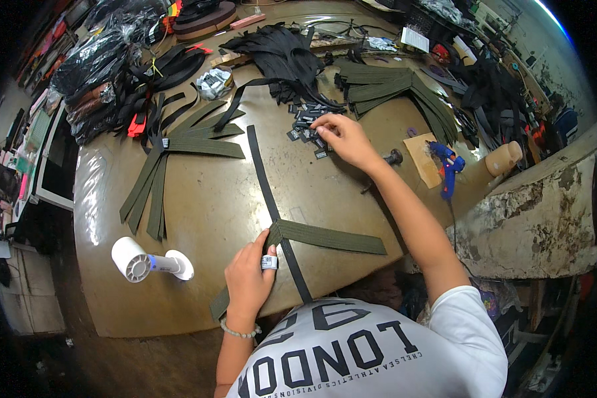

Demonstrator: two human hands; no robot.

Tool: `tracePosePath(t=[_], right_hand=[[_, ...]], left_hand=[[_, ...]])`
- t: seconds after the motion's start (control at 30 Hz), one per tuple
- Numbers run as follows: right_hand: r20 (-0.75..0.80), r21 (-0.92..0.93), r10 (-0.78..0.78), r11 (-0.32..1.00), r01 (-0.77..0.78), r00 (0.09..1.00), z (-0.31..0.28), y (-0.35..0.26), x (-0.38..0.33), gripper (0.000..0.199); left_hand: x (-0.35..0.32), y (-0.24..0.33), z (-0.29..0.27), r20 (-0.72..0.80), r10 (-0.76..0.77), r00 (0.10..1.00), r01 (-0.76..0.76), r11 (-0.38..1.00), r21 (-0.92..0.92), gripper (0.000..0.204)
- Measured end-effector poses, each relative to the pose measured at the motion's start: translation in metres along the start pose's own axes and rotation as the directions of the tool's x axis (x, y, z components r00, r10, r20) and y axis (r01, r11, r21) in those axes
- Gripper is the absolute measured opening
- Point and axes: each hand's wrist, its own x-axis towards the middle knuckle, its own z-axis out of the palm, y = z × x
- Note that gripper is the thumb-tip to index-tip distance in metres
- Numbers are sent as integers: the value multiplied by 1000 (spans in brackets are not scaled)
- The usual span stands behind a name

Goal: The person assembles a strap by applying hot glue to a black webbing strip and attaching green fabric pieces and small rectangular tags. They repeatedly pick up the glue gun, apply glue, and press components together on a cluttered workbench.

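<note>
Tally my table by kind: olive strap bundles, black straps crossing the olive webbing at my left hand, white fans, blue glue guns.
Olive strap bundles: 2
Black strap crossing the olive webbing at your left hand: 1
White fan: 1
Blue glue gun: 1
Total: 5

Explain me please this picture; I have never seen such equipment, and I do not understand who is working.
There is no robot here: a person works with two bare hands. The picture comes from a wide camera worn on the head, looking down, so straight edges bend. The left hand holds an olive strap where it crosses a black strip. The right hand reaches to a pile of small black tags; whether it grips one is unclear. Also on the table are more olive straps, a white fan and a blue glue gun.
</note>
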Motion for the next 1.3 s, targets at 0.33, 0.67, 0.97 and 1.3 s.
tracePosePath(t=[0.33, 0.67, 0.97, 1.3], right_hand=[[539, 335, 54, 902, -273, 841, -11, -88, -107, 20], [210, 126, 68, 987, -96, 975, 51, -98, -142, 14], [218, 99, 40, 993, -63, 975, 52, -92, -134, 18], [259, 78, 80, 992, -103, 963, 50, -93, -132, 18]], left_hand=[[-17, 9, 7, -18, 18, 1000, -17, 998, 52, 32], [-25, 10, -8, -60, 68, 996, -68, 998, 15, 31], [-26, 20, 2, 12, -21, 1000, 23, 982, -186, 35], [-8, 13, 14, -86, -39, 995, 15, 964, -264, 14]])
